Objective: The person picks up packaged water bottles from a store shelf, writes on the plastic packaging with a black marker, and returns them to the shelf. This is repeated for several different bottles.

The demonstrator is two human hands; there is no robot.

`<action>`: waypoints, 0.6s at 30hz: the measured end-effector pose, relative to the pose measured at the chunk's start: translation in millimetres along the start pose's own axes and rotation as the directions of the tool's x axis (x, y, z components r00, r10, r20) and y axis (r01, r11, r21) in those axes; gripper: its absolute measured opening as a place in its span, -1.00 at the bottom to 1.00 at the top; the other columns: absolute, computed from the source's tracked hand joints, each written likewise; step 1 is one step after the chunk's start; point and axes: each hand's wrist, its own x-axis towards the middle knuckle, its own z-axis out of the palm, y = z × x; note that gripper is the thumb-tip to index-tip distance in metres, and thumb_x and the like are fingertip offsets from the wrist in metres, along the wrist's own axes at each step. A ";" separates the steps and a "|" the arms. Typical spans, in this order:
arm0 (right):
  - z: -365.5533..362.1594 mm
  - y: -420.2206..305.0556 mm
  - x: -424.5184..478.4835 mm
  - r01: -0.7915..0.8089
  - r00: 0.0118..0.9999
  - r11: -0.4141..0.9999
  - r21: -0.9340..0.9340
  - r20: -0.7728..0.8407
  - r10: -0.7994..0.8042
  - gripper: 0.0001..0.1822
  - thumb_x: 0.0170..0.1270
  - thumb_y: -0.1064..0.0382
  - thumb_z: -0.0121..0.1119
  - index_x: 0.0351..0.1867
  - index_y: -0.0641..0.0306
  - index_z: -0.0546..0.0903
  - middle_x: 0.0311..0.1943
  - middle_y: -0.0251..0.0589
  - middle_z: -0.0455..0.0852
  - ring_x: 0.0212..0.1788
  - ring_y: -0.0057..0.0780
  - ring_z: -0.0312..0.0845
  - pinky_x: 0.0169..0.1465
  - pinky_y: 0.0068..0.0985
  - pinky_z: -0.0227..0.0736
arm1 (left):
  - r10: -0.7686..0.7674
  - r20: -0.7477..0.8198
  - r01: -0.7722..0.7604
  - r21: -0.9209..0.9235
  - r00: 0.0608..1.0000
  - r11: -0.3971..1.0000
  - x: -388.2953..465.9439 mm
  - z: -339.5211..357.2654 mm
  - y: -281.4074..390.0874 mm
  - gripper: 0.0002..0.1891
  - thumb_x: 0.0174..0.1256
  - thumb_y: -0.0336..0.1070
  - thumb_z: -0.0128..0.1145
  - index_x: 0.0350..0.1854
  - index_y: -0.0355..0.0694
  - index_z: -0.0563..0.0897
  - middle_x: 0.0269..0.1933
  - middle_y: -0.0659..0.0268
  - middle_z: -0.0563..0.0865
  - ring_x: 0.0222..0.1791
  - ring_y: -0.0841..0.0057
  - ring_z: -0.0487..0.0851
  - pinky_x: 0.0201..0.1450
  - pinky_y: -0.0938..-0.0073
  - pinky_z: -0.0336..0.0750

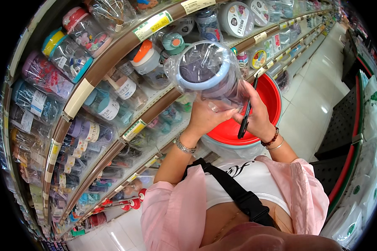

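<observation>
Both hands hold a clear plastic-wrapped container with a pale blue rim (207,70) in front of the shelves. My left hand (207,111), with a metal watch band or bracelet at the wrist, grips its lower part from the shelf side. Around its other side is my right hand (254,114), which also holds a black pen (247,116) slanting between thumb and fingers. Beaded and metal bracelets circle that wrist. Below and behind the hands stands a red plastic tub (270,103), nested in a pale blue-grey one.
Shelves with brown edge strips (163,109) curve along the left, packed with wrapped water bottles (66,55) and cups. Round plastic food boxes (236,19) sit at the top. A tiled aisle floor (304,84) runs off at right, beside a black rack (337,125) and plastic-wrapped goods (364,175).
</observation>
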 end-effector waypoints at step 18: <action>-29.1 -0.6 2.7 -0.355 0.931 0.850 0.390 0.225 0.286 -0.05 -0.10 0.09 0.47 0.30 0.41 0.23 0.13 -0.10 0.46 0.21 -0.40 0.36 0.29 -0.46 0.19 | -0.075 0.075 0.100 -0.424 0.994 0.900 13.0 -13.3 11.6 -0.31 -0.19 -0.32 0.47 0.10 -0.30 0.45 -0.04 0.27 0.63 -0.04 0.48 0.59 0.08 0.40 0.45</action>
